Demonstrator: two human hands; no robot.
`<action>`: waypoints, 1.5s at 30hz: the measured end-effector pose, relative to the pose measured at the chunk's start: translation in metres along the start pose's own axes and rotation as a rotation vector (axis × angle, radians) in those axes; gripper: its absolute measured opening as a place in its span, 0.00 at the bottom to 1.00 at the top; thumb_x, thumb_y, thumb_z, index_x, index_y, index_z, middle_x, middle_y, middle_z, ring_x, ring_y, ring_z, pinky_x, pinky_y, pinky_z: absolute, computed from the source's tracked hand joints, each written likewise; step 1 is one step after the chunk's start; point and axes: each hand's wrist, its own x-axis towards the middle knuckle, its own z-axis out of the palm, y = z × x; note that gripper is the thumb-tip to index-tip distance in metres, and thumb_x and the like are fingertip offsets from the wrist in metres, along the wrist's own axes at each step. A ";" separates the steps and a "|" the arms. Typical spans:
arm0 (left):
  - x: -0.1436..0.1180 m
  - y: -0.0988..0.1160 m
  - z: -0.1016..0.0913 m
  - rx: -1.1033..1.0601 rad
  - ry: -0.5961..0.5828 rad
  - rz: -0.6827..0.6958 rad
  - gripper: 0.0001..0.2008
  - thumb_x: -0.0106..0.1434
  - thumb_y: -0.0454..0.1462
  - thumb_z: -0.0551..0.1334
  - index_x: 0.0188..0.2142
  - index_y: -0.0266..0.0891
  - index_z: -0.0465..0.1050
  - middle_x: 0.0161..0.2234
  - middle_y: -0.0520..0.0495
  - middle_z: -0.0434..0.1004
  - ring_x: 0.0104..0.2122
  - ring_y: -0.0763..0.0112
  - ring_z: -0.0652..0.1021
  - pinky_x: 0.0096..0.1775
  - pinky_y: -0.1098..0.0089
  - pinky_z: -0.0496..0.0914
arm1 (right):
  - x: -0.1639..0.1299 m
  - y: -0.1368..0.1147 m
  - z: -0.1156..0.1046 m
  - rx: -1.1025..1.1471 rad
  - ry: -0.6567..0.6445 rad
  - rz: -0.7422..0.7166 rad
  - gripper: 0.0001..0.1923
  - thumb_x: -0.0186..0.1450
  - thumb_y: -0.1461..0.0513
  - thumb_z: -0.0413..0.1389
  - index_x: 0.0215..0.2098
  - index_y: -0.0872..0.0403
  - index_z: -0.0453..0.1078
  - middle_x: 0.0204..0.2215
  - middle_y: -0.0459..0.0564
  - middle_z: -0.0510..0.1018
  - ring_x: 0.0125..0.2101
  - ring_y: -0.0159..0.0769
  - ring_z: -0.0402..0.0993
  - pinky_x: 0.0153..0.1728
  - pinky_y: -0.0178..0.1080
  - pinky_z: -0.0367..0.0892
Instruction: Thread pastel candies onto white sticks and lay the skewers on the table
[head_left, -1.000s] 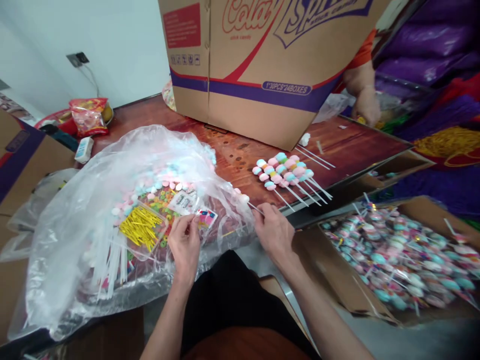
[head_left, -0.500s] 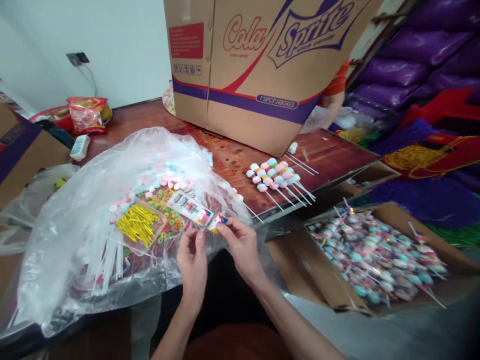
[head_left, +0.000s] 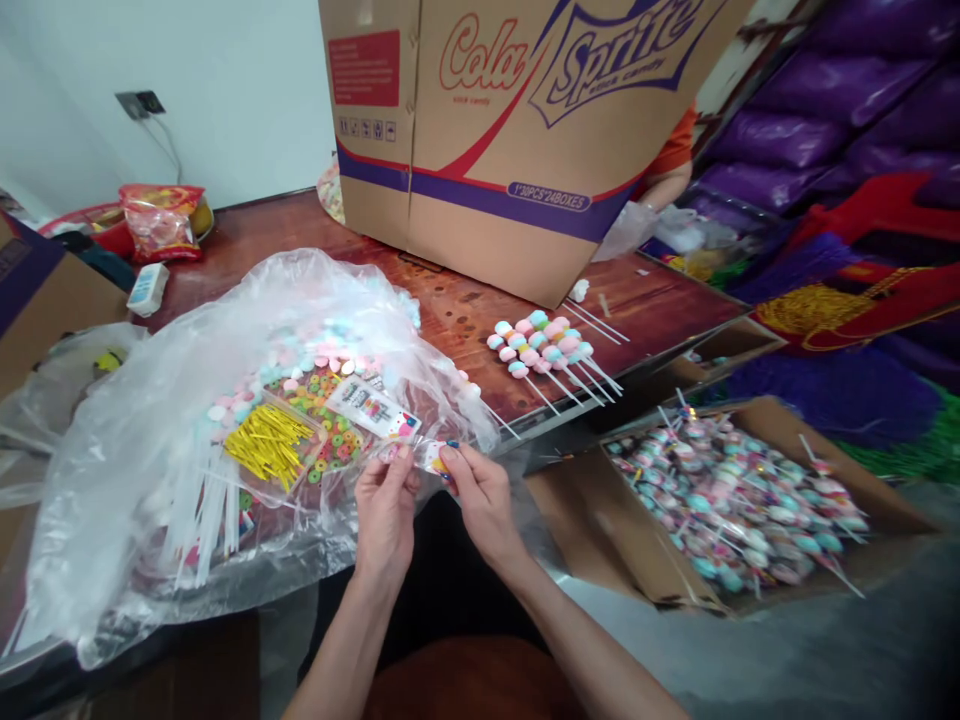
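Observation:
Between both hands is a small clear plastic bag with a colourful print [head_left: 431, 457]. My left hand [head_left: 386, 510] pinches its left end, thumb against fingers. My right hand [head_left: 484, 495] grips the other end between thumb and forefinger. Just beyond lies a stack of similar printed bags [head_left: 373, 407], beside a clear tray holding yellow twist ties [head_left: 270, 445] and coloured ring candies [head_left: 341, 445]. White sticks [head_left: 206, 510] lie left of the tray. Pink, white and blue marshmallows [head_left: 330, 345] rest on a large plastic sheet [head_left: 142, 430].
Marshmallow skewers [head_left: 540, 340] lie on the wooden table [head_left: 450, 300], in front of a big Cola Sprite carton [head_left: 480, 210]. An open cardboard box [head_left: 592, 540] of wrapped skewers stands at lower right. Behind the carton, a person's orange sleeve [head_left: 675, 145] shows.
My fingers have spread slightly further apart along the bag, and its left end now shows by my left thumb. The whole view has shifted a little.

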 end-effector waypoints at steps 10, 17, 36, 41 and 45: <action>0.006 0.005 -0.001 0.041 0.065 -0.042 0.18 0.39 0.36 0.80 0.27 0.35 0.76 0.26 0.54 0.74 0.22 0.82 0.69 0.25 0.79 0.66 | 0.002 0.008 -0.015 -0.082 -0.075 -0.002 0.21 0.72 0.53 0.50 0.23 0.53 0.61 0.20 0.41 0.64 0.23 0.29 0.60 0.26 0.33 0.56; 0.000 -0.003 0.004 0.152 0.132 0.195 0.17 0.41 0.41 0.79 0.27 0.36 0.78 0.26 0.53 0.78 0.25 0.81 0.72 0.28 0.79 0.68 | 0.005 0.006 -0.017 -0.012 0.022 -0.001 0.17 0.70 0.55 0.52 0.25 0.53 0.61 0.21 0.40 0.60 0.24 0.28 0.56 0.27 0.33 0.54; 0.017 0.005 0.010 -0.025 0.221 -0.012 0.17 0.45 0.39 0.78 0.27 0.35 0.73 0.25 0.54 0.76 0.24 0.79 0.74 0.27 0.77 0.69 | 0.070 0.031 -0.065 -0.800 0.326 -0.201 0.09 0.68 0.59 0.52 0.32 0.53 0.71 0.30 0.50 0.76 0.31 0.38 0.68 0.36 0.38 0.60; 0.020 0.015 0.006 -0.017 0.239 -0.090 0.12 0.57 0.38 0.73 0.27 0.35 0.72 0.23 0.52 0.74 0.23 0.77 0.74 0.25 0.77 0.69 | 0.081 0.047 -0.065 -1.120 0.209 -0.229 0.10 0.68 0.63 0.53 0.30 0.54 0.72 0.31 0.54 0.78 0.35 0.42 0.70 0.40 0.41 0.59; 0.023 0.021 0.004 -0.034 0.266 -0.091 0.11 0.62 0.38 0.68 0.28 0.34 0.73 0.23 0.51 0.74 0.23 0.76 0.75 0.24 0.77 0.69 | 0.074 0.039 -0.067 -0.836 0.338 -0.280 0.12 0.70 0.61 0.51 0.30 0.54 0.73 0.30 0.51 0.77 0.32 0.38 0.71 0.37 0.39 0.62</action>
